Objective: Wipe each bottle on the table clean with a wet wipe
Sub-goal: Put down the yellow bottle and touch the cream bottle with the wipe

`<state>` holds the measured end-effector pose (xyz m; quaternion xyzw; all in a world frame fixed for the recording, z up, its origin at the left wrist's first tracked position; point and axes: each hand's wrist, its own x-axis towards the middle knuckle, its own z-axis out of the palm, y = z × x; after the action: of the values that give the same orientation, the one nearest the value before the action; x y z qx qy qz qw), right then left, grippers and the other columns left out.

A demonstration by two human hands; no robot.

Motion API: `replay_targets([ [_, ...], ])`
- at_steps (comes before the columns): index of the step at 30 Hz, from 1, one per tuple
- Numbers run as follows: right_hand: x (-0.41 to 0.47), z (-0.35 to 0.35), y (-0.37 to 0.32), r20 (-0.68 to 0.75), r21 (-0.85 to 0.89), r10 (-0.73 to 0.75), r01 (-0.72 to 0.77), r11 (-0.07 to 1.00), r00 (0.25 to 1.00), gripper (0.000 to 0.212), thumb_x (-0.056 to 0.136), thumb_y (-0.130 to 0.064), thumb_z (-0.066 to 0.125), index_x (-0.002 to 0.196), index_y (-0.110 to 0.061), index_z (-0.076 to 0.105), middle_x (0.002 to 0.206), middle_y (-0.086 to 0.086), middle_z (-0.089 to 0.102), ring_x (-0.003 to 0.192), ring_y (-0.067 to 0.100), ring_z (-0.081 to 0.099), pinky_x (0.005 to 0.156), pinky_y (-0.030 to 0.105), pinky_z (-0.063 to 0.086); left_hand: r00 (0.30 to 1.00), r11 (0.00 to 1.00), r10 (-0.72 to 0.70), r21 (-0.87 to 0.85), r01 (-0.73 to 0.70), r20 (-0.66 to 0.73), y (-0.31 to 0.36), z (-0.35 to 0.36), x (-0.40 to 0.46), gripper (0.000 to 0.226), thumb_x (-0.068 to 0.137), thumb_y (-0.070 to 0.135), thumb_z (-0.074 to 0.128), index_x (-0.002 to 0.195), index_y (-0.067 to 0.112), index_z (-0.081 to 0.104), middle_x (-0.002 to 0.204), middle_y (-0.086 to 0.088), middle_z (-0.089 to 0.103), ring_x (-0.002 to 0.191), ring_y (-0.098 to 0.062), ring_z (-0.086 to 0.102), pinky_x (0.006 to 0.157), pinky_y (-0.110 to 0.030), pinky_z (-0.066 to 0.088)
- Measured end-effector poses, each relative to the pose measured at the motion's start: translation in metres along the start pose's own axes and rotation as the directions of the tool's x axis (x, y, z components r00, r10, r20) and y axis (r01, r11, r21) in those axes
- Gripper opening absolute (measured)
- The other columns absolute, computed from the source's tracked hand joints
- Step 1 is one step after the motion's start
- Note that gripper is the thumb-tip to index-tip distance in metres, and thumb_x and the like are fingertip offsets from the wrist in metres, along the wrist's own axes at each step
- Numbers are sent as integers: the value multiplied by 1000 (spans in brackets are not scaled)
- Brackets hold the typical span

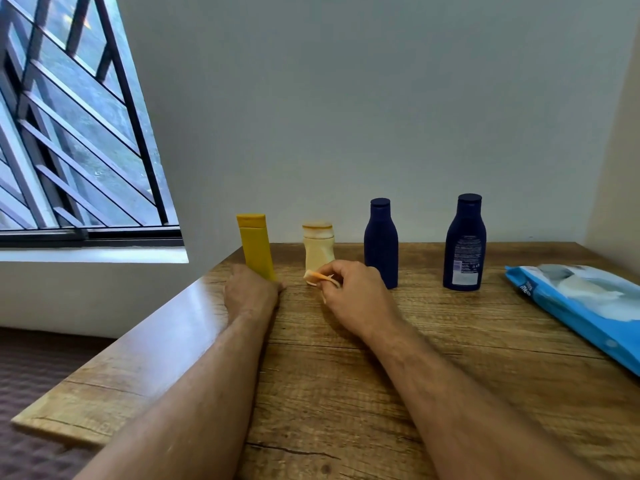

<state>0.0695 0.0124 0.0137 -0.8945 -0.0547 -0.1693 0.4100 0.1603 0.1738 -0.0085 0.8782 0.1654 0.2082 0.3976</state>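
Note:
Several bottles stand in a row near the wall on the wooden table (346, 375): a yellow tube bottle (255, 245), a cream bottle (319, 249), a dark blue bottle (381, 242) and a second dark blue bottle (464, 242) with its label facing me. My left hand (251, 292) is at the base of the yellow bottle, fingers hidden behind the knuckles. My right hand (353, 292) pinches a crumpled wet wipe (317, 277) just in front of the cream bottle.
A blue wet-wipe pack (581, 306) lies at the table's right edge. The table's left edge runs diagonally beside a barred window (69, 133). A plain wall stands right behind the bottles.

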Motion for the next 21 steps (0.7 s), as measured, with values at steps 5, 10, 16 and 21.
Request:
replay_targets([
  [5, -8, -3, -8, -35, 4, -31, 31, 1000, 999, 19, 93, -30, 65, 111, -36, 61, 108, -9, 66, 96, 7, 61, 86, 30, 57, 992, 997, 3, 75, -13, 124, -6, -24, -20, 57, 74, 36, 86, 113, 11, 53, 103, -7, 65, 92, -24, 61, 76, -36, 51],
  [10, -25, -11, -38, -30, -33, -186, 185, 982, 982, 11, 91, -31, 67, 94, -35, 57, 88, -12, 65, 78, 5, 63, 70, 30, 59, 969, 941, 229, 232, -246, 97, -39, -88, -55, 70, 94, 36, 63, 153, 12, 33, 145, -13, 53, 133, -32, 47, 105, -43, 42],
  [16, -66, 17, -90, 5, -82, -271, 270, 959, 963, 8, 90, -36, 66, 93, -30, 61, 82, -9, 66, 74, 9, 62, 66, 36, 58, 931, 861, 357, 361, -359, 74, -84, -164, -84, 63, 103, 34, 48, 157, 11, 27, 158, -12, 40, 149, -27, 29, 118, -37, 24],
  [21, -112, 55, -137, 29, -64, -345, 346, 936, 938, 4, 91, -30, 66, 91, -27, 63, 78, -6, 66, 68, 12, 61, 56, 27, 49, 930, 869, 369, 355, -346, 4, -109, -218, -109, 64, 102, 35, 47, 156, 9, 27, 158, -13, 38, 151, -24, 24, 120, -38, 26],
])
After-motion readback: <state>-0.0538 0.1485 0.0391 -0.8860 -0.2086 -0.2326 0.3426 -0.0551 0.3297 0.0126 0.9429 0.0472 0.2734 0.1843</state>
